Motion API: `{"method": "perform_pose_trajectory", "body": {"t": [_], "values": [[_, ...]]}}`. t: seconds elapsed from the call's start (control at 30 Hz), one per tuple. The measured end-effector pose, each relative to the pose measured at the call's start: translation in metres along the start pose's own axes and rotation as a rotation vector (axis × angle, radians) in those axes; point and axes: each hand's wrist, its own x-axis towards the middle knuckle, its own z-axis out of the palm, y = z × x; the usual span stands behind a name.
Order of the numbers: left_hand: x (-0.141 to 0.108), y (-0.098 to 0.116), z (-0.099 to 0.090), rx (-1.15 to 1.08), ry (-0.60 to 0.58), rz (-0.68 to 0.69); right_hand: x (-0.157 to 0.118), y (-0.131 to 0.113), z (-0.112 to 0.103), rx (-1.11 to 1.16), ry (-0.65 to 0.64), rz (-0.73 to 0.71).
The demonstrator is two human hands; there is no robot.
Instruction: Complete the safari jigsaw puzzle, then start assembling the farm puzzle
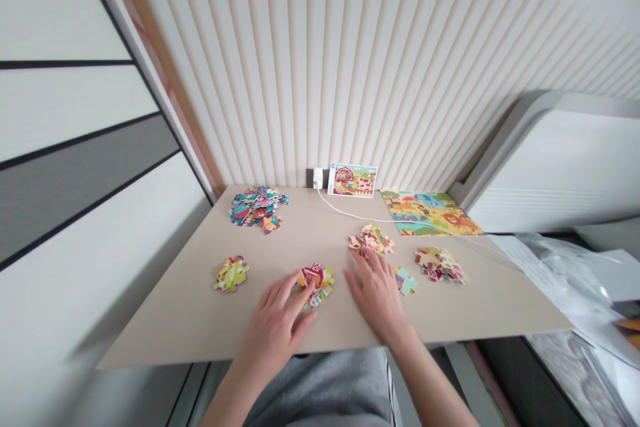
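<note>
My left hand (273, 328) rests on the beige board (165, 327), its fingertips touching a small pile of jigsaw pieces (317, 283) with a red barn piece on top. My right hand (377, 299) lies spread on the board, with its fingertips at the lower edge of a pink and orange pile of pieces (371, 240). Just right of that hand lies a loose blue-green piece (405, 281). Neither hand visibly grips anything.
More piles lie on the board: a teal and red one (259, 209), a yellow-green one (232, 273), and a pink one (439, 265). A farm picture card (353, 180) stands at the back, near a white plug (318, 178) and its cable (360, 215). A colourful animal puzzle sheet (430, 212) lies back right.
</note>
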Motion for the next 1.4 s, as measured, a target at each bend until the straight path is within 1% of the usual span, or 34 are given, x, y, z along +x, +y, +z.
{"method": "perform_pose_trajectory", "body": {"t": [0.03,0.1,0.23,0.3,0.47,0.53,0.73,0.87,0.93,0.97,1.03,1.13,1.17,1.23,1.3,1.4], "values": [[0.001,0.001,-0.001,0.004,-0.003,0.005,0.0,0.003,0.001,-0.034,0.015,0.041],[0.001,0.002,-0.003,0.004,0.005,-0.002,-0.002,0.007,0.002,-0.065,0.019,0.078],[0.001,0.002,-0.003,-0.016,0.023,-0.019,-0.009,0.007,0.0,-0.004,-0.021,0.065],[0.001,0.001,-0.002,-0.03,0.035,-0.015,-0.011,0.006,-0.001,0.034,-0.019,0.08],[0.0,-0.001,0.001,-0.069,0.063,-0.015,-0.011,0.008,0.002,-0.011,0.095,0.236],[-0.001,0.0,0.001,-0.086,0.066,-0.026,-0.011,0.01,0.003,-0.02,0.117,0.253],[-0.002,0.0,0.001,-0.118,0.071,-0.037,-0.013,0.012,0.004,-0.013,0.095,0.241],[-0.001,0.0,0.002,-0.115,0.084,-0.037,-0.014,0.005,-0.001,0.024,0.089,0.114],[-0.001,0.0,0.002,-0.113,0.088,-0.039,-0.014,0.008,-0.006,0.028,0.101,0.075],[-0.001,0.0,0.002,-0.113,0.091,-0.038,-0.014,0.013,-0.009,0.017,0.119,0.083],[-0.001,0.0,0.002,-0.114,0.094,-0.035,-0.013,0.032,-0.016,-0.037,0.189,0.161],[-0.001,0.0,0.002,-0.119,0.089,-0.028,-0.012,0.075,-0.025,-0.155,0.311,0.309],[-0.001,0.0,0.003,-0.119,0.089,-0.027,-0.013,0.089,-0.027,-0.19,0.331,0.331],[-0.002,-0.001,0.003,-0.119,0.091,-0.029,-0.016,0.109,-0.031,-0.24,0.327,0.335],[-0.002,-0.002,0.004,-0.119,0.09,-0.03,-0.023,0.115,-0.031,-0.254,0.301,0.319],[-0.003,-0.003,0.004,-0.119,0.078,-0.029,-0.035,0.105,-0.029,-0.23,0.236,0.266]]}}
